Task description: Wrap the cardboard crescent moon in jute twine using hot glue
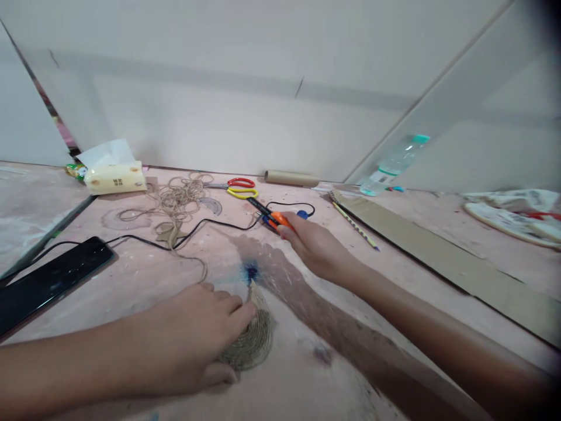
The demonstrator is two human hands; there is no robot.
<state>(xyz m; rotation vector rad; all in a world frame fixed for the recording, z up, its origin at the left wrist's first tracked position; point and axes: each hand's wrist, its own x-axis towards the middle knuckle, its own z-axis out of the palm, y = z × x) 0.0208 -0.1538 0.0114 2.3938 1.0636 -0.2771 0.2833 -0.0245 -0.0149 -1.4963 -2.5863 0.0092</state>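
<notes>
Coiled-twine piece (pixel 258 336) lying flat, centre-front on the pink surface (pixel 298 374), tip pointing away at a blue stain (pixel 250 271)! Far L now: phone (pixel 56 280), face up, tissue pack (pixel 116 180) behind it, then loose twine (pixel 182 196) in a messy tangle. Next the L hand (pixel 193 327), palm down, fingers bent over the coil's left part, thumb by its lower edge; can't tell if that's a pinch or just a press. Good technique IMO = light, even pressure, so the turns stay flat w/o bunching. Moving R, scissors (pixel 228 187) at the back, then the R hand (pixel 319 248), out front, fingers wrapped round an orange-and-black tool (pixel 279 218), black end pointing back-left; exact type unclear. Firm grip's best there, tool clear of the black cord (pixel 214 221) close by. Far R, cardboard strip (pixel 429 245), well apart from the coil
</notes>
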